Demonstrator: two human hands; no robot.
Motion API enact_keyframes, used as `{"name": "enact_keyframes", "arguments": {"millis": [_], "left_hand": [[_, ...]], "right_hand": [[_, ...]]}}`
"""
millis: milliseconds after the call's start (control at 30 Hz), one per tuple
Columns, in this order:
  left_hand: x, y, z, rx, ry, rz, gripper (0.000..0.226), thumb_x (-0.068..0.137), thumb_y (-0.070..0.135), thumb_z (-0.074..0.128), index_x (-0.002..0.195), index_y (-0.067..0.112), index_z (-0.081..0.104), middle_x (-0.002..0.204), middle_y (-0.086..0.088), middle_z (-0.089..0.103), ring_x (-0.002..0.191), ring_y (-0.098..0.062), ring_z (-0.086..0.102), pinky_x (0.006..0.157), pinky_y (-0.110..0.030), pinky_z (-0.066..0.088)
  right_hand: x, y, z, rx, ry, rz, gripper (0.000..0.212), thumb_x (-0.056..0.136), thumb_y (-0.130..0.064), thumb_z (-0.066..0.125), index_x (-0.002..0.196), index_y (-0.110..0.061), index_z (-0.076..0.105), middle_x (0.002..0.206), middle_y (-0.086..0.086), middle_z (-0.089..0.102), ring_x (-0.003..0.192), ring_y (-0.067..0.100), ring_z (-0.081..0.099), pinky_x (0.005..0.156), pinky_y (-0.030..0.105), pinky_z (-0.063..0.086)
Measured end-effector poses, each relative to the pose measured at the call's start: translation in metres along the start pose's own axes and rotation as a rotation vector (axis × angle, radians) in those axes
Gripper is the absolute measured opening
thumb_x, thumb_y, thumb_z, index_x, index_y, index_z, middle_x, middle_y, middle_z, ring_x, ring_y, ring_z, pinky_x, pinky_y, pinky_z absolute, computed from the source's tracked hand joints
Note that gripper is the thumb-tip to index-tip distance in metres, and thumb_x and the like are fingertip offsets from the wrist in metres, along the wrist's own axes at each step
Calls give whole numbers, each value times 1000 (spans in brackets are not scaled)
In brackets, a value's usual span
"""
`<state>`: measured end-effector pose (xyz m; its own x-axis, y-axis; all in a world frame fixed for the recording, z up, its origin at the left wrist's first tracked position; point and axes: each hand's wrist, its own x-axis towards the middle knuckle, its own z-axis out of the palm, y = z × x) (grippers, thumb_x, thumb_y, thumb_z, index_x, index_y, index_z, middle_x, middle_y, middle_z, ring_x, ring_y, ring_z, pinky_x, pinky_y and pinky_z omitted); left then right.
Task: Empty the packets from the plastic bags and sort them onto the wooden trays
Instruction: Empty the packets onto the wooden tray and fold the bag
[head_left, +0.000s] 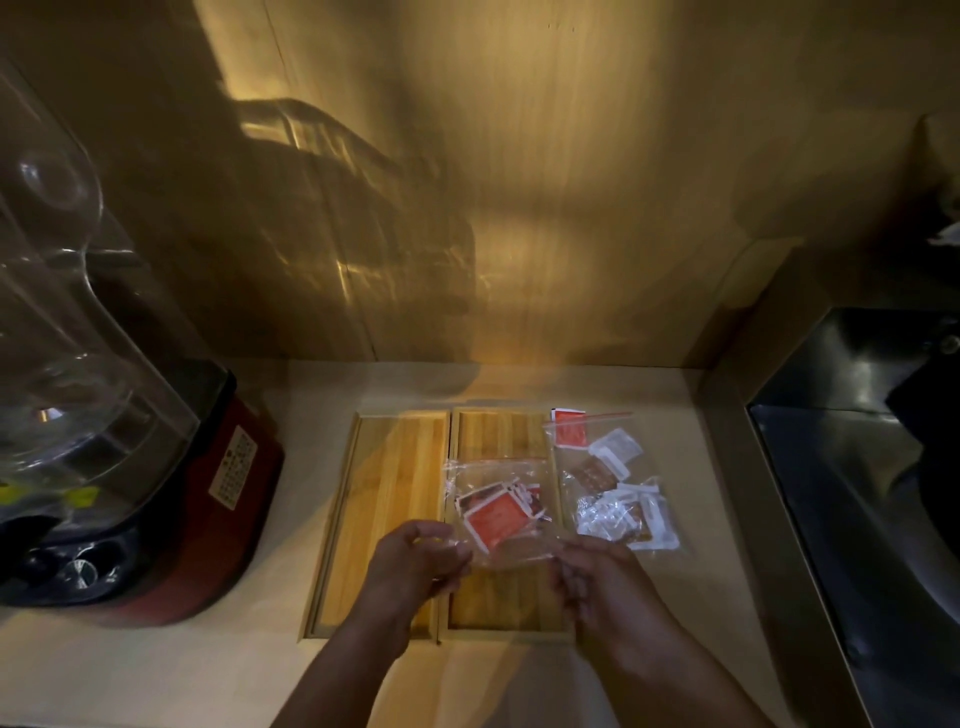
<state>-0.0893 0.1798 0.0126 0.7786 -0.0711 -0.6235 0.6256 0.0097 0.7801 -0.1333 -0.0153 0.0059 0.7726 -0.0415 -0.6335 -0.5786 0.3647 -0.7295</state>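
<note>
while pinched, both hands (511, 566) on bag (498, 512)

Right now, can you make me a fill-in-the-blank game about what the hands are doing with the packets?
1. Both hands, left hand and right hand, hold a clear plastic ____.
2. The held bag mostly holds ____ coloured packets.
3. Two wooden ____ lie side by side under the hands.
4. The left tray has ____ packets on it.

Missing words: bag; red; trays; no
</note>
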Motion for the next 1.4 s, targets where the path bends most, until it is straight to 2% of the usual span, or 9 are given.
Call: {"name": "enact_keyframes", "arguments": {"millis": [133,233,433,533,633,767,933,1033,1400], "left_hand": [[2,-26,-10,82,-109,-238,21,76,-12,59,93,1,56,61,-12,67,46,-17,57,43,-22,46],[2,-35,-13,138,-236,-347,4,78,9,68,80,6,69,63,-6,68,57,-17,59,53,-25,49],[30,-22,-10,-4,-113,-328,54,65,31,80,105,-4,67,95,-15,63,83,-29,55,72,-35,49],[32,-1,-2,-20,-110,-266,18,82,10,63,92,-4,67,86,-18,67,72,-27,60,67,-35,49],[32,14,0,34,-108,-142,17,83,6,52,81,4,69,68,-9,64,60,-21,56,57,-30,44],[22,7,-7,138,-130,-178,24,80,0,50,63,8,65,56,-8,60,50,-18,56,51,-25,45],[26,-12,-7,65,-140,-319,8,83,4,58,77,2,63,61,-7,46,48,-16,43,44,-21,38],[33,-6,3,-32,-123,-277,15,86,11,60,83,-2,66,60,-7,50,51,-17,44,47,-26,41],[41,25,16,-6,-57,-201,13,82,-2,56,87,-7,66,68,-17,71,57,-27,64,54,-31,53]], "right_hand": [[2,21,-5,-35,4,121,8,80,-7,59,73,-4,60,43,6,54,33,14,43,36,16,25],[2,32,-10,-37,-62,249,23,77,-22,66,90,-3,64,50,5,59,39,14,44,40,17,29],[18,11,1,7,3,235,21,85,-25,60,94,-8,68,85,8,68,66,21,61,49,25,46],[26,-9,9,-31,44,119,14,86,-7,54,85,3,64,63,10,65,47,16,53,40,22,37],[26,-24,6,9,24,19,17,87,2,46,75,5,58,33,1,46,28,11,40,32,21,34],[20,-10,-8,20,3,158,13,84,4,50,73,0,57,42,7,58,30,15,51,31,20,39],[22,14,-14,1,0,347,15,82,-19,62,72,-12,54,37,-3,43,31,10,35,40,18,37],[29,6,-6,-23,37,293,20,75,-32,70,79,-14,63,55,-1,54,47,13,45,50,22,33],[36,-35,1,5,125,148,20,81,4,51,65,-2,61,40,5,61,33,13,53,36,19,41]]}}
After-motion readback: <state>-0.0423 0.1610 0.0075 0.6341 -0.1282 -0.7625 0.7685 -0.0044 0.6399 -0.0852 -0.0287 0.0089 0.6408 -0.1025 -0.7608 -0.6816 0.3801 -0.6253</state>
